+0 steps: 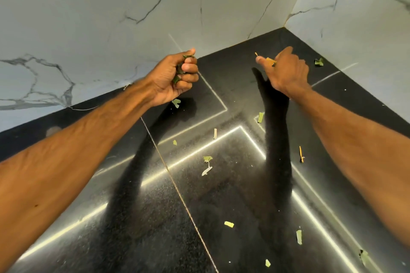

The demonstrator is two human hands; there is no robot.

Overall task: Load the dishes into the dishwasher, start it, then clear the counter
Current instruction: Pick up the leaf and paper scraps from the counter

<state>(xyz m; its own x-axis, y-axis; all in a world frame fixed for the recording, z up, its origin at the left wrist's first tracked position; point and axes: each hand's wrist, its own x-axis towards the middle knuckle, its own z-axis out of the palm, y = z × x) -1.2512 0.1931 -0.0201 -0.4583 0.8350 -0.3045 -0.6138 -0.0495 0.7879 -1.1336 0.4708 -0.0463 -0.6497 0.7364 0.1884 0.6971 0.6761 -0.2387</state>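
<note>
Bordering marble walls [111, 6] up top, the counter [221, 195] lay open. The left hand [175, 77] clenched green scraps [178, 71]; the right hand [286, 71] held an orange strip [270, 60] in curled fingers.

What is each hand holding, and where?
The left hand clutches green scraps in its fist; the right hand pinches an orange scrap between thumb and fingers.

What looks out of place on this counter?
Leaf scraps lie scattered across the black counter, from the back corner to the near edge. The left hand grips green bits; the right hand pinches an orange sliver.
</note>
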